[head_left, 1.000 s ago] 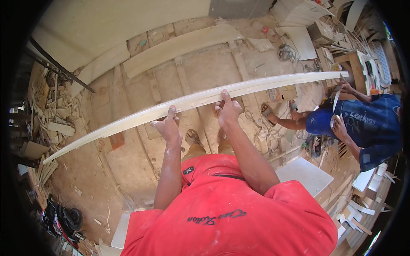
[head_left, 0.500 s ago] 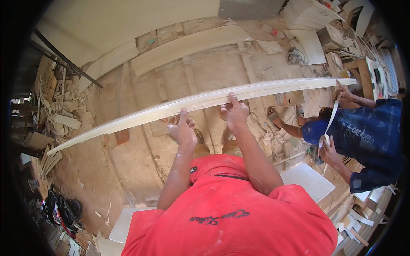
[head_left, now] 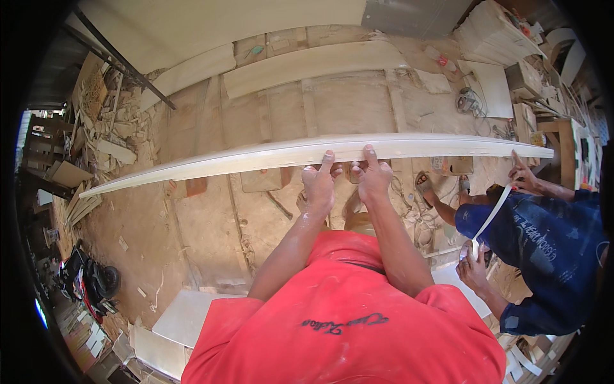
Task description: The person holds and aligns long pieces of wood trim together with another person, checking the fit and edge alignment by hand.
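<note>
A long, narrow pale wooden board spans the view in front of me, running from far left to the right. Near its middle my left hand grips the near edge, thumb on the face and fingers underneath. Close beside it, my right hand pinches the same edge in the same way. At the board's right end a co-worker's hand touches the near edge. From there a thin white strip runs down to a small white roll in that person's other hand.
Flat pale panels lie on the dusty floor beyond the board. Wood scraps are heaped at the left, above a dark motorbike. A corded power tool and stacked sheets stand at the far right.
My left hand has slid right along the board, closer to my right hand. The co-worker's lower hand has moved down with the roll, and more strip shows. The whole view has shifted slightly.
</note>
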`<act>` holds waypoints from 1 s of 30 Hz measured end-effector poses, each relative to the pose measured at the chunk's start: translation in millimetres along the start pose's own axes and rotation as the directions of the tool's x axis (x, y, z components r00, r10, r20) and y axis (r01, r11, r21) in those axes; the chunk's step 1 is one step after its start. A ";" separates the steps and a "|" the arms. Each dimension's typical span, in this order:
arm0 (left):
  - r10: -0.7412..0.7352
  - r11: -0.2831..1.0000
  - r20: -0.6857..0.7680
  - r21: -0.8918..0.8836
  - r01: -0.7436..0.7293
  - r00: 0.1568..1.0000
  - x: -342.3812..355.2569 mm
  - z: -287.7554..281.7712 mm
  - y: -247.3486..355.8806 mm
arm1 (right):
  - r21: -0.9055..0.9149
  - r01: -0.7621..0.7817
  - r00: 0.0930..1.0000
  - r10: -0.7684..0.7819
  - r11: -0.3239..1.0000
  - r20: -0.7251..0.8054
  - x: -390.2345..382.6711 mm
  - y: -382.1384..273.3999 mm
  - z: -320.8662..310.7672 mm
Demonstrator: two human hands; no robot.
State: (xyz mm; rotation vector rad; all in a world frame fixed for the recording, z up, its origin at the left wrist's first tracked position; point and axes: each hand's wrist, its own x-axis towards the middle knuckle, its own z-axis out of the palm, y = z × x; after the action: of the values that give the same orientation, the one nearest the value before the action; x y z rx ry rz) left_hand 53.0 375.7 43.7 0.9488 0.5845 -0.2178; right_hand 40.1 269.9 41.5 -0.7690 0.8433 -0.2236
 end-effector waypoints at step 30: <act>-0.281 0.960 0.125 0.034 0.279 0.952 10.3 26.2 -25.0 | 0.075 -0.137 0.973 0.120 0.988 0.200 8.4 -14.1 -24.1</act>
State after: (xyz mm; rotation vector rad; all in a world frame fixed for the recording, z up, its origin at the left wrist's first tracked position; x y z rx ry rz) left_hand 60.8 340.7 32.0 0.8582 0.5978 -0.5351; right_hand 29.4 243.3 36.2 -0.6394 0.6901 -0.0679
